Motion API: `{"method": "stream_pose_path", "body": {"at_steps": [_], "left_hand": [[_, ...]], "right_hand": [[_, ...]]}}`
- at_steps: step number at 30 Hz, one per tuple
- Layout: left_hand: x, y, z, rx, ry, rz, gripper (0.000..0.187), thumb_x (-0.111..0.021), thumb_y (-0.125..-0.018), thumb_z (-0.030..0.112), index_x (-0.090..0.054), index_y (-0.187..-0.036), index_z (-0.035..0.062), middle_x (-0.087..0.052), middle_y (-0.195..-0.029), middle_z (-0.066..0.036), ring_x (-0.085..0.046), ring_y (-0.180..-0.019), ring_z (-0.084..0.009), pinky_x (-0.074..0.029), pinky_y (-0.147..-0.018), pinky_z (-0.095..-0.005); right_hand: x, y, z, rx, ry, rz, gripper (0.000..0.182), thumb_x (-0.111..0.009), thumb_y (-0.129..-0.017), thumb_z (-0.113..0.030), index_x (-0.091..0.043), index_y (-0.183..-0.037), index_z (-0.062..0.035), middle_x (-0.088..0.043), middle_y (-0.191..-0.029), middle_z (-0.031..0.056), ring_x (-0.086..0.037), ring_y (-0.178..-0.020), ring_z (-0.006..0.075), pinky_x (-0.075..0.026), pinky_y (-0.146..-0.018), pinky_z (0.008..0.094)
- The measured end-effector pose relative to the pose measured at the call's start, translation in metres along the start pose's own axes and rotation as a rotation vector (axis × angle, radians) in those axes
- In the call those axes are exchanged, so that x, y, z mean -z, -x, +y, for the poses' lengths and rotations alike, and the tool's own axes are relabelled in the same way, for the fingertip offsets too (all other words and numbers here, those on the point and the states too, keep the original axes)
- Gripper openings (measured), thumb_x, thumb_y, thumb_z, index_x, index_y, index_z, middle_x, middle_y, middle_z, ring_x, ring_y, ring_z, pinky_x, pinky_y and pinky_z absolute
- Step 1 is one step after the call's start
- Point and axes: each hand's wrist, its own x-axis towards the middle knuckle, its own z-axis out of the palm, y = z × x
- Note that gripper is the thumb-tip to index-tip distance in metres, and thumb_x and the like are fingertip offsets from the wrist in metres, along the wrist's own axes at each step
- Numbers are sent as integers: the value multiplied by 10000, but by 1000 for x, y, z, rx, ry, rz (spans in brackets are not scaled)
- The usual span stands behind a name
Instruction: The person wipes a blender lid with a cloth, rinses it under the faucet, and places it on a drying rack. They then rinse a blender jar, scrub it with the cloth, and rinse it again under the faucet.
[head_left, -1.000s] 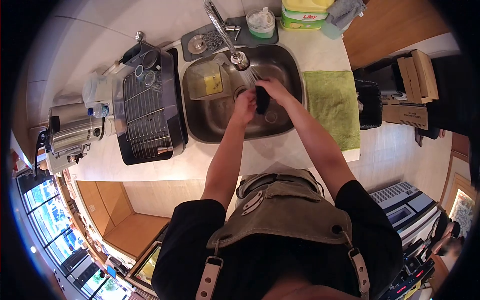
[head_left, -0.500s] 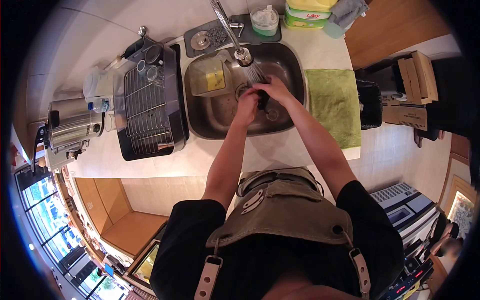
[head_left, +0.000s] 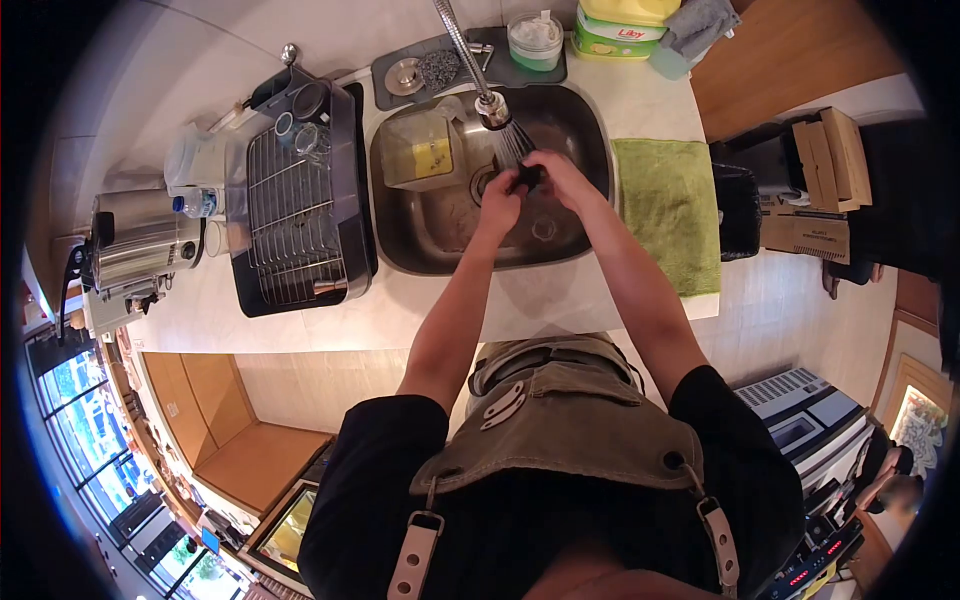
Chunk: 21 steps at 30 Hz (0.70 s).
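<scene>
Both hands are over the metal sink [head_left: 415, 255], in the spray from the faucet head [head_left: 491, 108]. A small black object [head_left: 528, 180] is between them; its kind is hard to make out. My left hand [head_left: 501, 203] has its fingers closed on the object's left side. My right hand [head_left: 562, 180] grips it from the upper right, fingers bent round it and partly hidden. Below the hands, a small ring-like clear item [head_left: 543, 229] lies on the sink floor. A clear plastic container [head_left: 402, 172] with a yellow sponge [head_left: 432, 157] inside stands at the sink's left.
Left of the sink is a dish rack [head_left: 290, 215] with glasses at its back. A green towel [head_left: 667, 215] lies on the right of the counter. Behind the sink, a dark tray [head_left: 390, 97] holds a scrubber [head_left: 438, 69] and a tub [head_left: 535, 42].
The black object hung down below the hands before; now it is bunched up between the fingers. My right hand has shifted slightly right, and my left hand slightly up and right.
</scene>
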Motion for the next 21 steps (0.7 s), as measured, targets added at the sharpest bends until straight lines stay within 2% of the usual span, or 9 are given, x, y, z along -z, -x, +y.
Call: {"method": "stream_pose_path", "body": {"at_steps": [2,5,7,9,12,15,18,19,21], "left_hand": [[2,3,-2,31,53,5,169,-591,-948,152,-638,-1038,17,-652,-955,-58,-590,-878,-177,-474,-830,-339],[15,-20,-5,554,625,131,247,-527,-980,250,-623,-987,23,-628,-907,-73,-588,-846,-238,-470,-884,-417],[36,-40,-2,575,780,88,238,-519,-953,270,-600,-957,46,-640,-881,-82,-624,-810,-260,-522,-730,-426],[31,-51,12,649,934,249,195,-571,-933,260,-593,-946,67,-632,-840,-74,-636,-764,-253,-535,-586,-449],[28,-49,17,544,613,151,210,-624,-928,242,-596,-1003,48,-627,-864,-68,-632,-801,-228,-542,-648,-408],[21,-44,-9,431,326,47,142,-597,-958,148,-612,-1051,42,-630,-918,-40,-592,-788,-166,-454,-651,-334],[-1,-9,-4,131,400,105,151,-639,-919,107,-608,-1055,48,-636,-913,-28,-581,-758,-136,-429,-608,-276],[-3,2,5,110,326,100,169,-659,-897,100,-607,-1053,61,-627,-889,-5,-572,-735,-125,-402,-587,-239],[14,0,-9,240,368,-14,262,-648,-896,112,-592,-1150,74,-647,-988,-47,-601,-820,-155,-451,-729,-261]], "right_hand": [[-20,-2,-8,85,207,92,559,-707,-751,-303,-600,-1186,31,-643,-1125,185,-606,-1079,232,-468,-893,393],[-31,-9,15,270,622,343,644,-748,-716,-273,-547,-1244,36,-629,-1142,236,-622,-1086,320,-477,-929,398],[-32,2,26,311,622,312,718,-765,-697,-248,-493,-1293,45,-620,-1153,257,-610,-1118,352,-472,-960,393],[-34,28,25,282,610,224,816,-777,-683,-209,-404,-1361,47,-623,-1162,243,-570,-1201,341,-443,-1011,381],[-14,14,54,388,498,139,668,-747,-708,-195,-499,-1287,27,-644,-1136,177,-581,-1154,283,-444,-972,355],[-6,17,24,156,-61,-16,484,-718,-748,-201,-595,-1178,-14,-655,-1101,97,-591,-1043,209,-445,-899,313],[-9,-3,7,56,-136,35,396,-719,-777,-248,-654,-1107,-39,-659,-1047,55,-571,-968,152,-429,-857,277],[-16,-2,-4,61,-91,42,429,-755,-779,-269,-654,-1129,-42,-665,-1062,56,-592,-968,148,-451,-853,305],[-21,-5,-10,64,21,-24,482,-788,-760,-272,-643,-1146,-22,-666,-1088,74,-608,-974,165,-467,-854,330]]}}
